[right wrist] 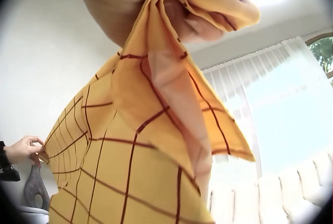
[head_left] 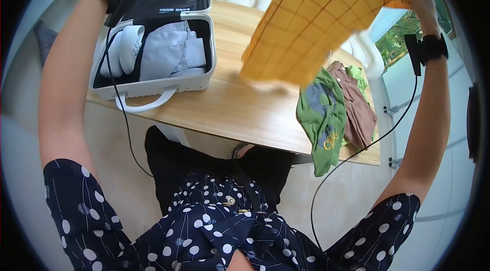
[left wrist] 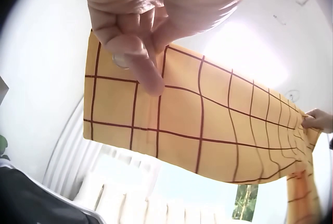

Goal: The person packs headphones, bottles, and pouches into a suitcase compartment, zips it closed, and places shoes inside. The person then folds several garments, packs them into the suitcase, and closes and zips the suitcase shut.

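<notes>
A yellow garment (head_left: 311, 26) with a dark red grid pattern hangs stretched in the air above the table. At its far left end, my left hand (left wrist: 151, 31) pinches the top edge between thumb and fingers; only a bit of this hand shows at the top of the head view. My right hand (head_left: 421, 5) grips the opposite end at the upper right. In the right wrist view, cloth bunches and folds around the right hand (right wrist: 119, 5), and a loose flap hangs below it.
An open white suitcase (head_left: 196, 83) holding folded grey clothes (head_left: 166, 49) and white shoes (head_left: 130, 46) stands at the table's left. Green (head_left: 322, 112) and brown (head_left: 352, 102) garments lie at the right, the green one over the front edge. Cables run from both wrists.
</notes>
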Demonstrator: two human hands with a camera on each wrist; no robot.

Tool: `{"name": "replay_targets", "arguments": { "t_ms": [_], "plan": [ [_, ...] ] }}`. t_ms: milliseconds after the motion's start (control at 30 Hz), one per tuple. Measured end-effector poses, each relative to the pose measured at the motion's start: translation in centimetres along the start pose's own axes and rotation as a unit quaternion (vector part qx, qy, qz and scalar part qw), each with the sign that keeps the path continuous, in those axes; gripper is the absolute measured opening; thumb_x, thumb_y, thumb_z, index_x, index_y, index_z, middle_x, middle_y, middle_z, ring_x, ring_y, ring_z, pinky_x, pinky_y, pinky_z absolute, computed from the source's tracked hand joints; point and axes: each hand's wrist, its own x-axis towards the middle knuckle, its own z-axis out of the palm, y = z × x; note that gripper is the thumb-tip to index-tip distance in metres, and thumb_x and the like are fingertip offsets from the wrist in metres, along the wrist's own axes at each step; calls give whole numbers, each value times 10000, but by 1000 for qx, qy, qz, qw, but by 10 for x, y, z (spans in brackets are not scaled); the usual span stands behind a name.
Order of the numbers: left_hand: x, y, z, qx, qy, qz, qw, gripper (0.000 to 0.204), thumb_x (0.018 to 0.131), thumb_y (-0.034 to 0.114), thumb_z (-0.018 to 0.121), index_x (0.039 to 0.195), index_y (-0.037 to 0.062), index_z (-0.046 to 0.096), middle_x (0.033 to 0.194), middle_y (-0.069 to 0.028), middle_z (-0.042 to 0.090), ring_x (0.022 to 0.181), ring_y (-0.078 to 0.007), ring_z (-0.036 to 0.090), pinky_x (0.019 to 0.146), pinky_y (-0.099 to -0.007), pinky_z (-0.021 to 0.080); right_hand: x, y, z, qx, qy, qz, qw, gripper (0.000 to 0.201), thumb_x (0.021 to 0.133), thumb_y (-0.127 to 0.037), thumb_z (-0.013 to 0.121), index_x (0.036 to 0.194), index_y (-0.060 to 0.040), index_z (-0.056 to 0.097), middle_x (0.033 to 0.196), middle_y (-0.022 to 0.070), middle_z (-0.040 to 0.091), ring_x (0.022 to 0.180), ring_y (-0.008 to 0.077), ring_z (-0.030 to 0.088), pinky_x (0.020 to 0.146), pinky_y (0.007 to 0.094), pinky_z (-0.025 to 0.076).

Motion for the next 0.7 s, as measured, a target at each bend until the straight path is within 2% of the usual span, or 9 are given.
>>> {"name": "replay_targets", "arguments": {
  "t_ms": [67, 100, 133, 200, 267, 333, 400, 533, 700],
  "plan": [
    [11, -3, 5, 18, 33, 31, 999, 200, 905, 157, 472, 1009, 15, 567, 743, -108, 642, 523, -163, 624, 411, -254, 484, -29, -58, 0, 27, 153, -52, 986, 366, 827, -277, 669, 659, 9, 513, 613, 9, 503, 585, 138, 421, 592, 284, 395],
    [12, 6, 5, -57, 38, -9, 998, 187, 917, 148, 459, 1015, 22, 556, 753, -113, 642, 539, -172, 634, 418, -252, 493, -34, -61, -2, -8, 174, -58, 983, 390, 863, -306, 625, 640, -14, 494, 666, 35, 514, 610, 143, 429, 578, 298, 391],
    [11, 12, 7, -132, 42, -49, 989, 175, 928, 139, 445, 1021, 30, 545, 763, -118, 641, 555, -182, 644, 426, -251, 503, -40, -46, -4, -9, 172, -54, 984, 390, 863, -306, 625, 640, -14, 494, 666, 35, 514, 610, 143, 429, 578, 298, 391],
    [-1, 3, 3, -140, 27, -33, 989, 160, 945, 126, 425, 1027, 32, 524, 798, -114, 642, 569, -185, 649, 454, -249, 516, -59, -1, -3, -187, 162, -84, 965, 382, 857, -369, 633, 1101, -75, 630, 856, 26, 641, 763, 60, 576, 679, 212, 463],
    [-36, 2, 3, -130, 40, -22, 990, 155, 915, 106, 453, 978, 17, 563, 806, -131, 655, 620, -203, 661, 518, -281, 532, -127, -28, 33, -96, 116, -51, 987, 315, 845, -240, 655, 1107, -69, 621, 836, 52, 640, 712, 76, 560, 638, 233, 466],
    [-61, -66, -24, -63, -120, -60, 989, 212, 947, 137, 496, 1117, 27, 557, 1013, -63, 625, 916, -123, 618, 840, -237, 475, -193, -42, 69, 6, -2, -66, 998, 333, 738, -45, 691, 1064, -67, 628, 791, 75, 612, 640, 99, 531, 562, 268, 451],
    [-99, -69, -26, -109, -198, -78, 971, 187, 950, 99, 467, 1101, 19, 544, 966, -74, 632, 892, -141, 631, 825, -248, 486, -246, -60, 102, 35, -108, -143, 983, 212, 695, 17, 609, 886, -77, 612, 769, 96, 601, 681, 262, 600, 618, 361, 485],
    [-138, -57, -31, -14, -319, -69, 945, 145, 942, 47, 447, 1039, -2, 543, 930, -78, 635, 874, -124, 620, 836, -256, 478, -307, -64, 141, 123, -288, -189, 931, 128, 703, -17, 606, 817, -76, 599, 715, 84, 551, 632, 291, 562, 563, 390, 446],
    [-139, -29, -29, 29, -352, -74, 932, 130, 935, 41, 453, 1019, 0, 542, 899, -74, 638, 862, -121, 618, 823, -260, 476, -314, -63, 134, 119, -335, -157, 921, 123, 714, -50, 631, 831, -69, 597, 733, 95, 572, 661, 301, 574, 575, 386, 454]
  ]
}}
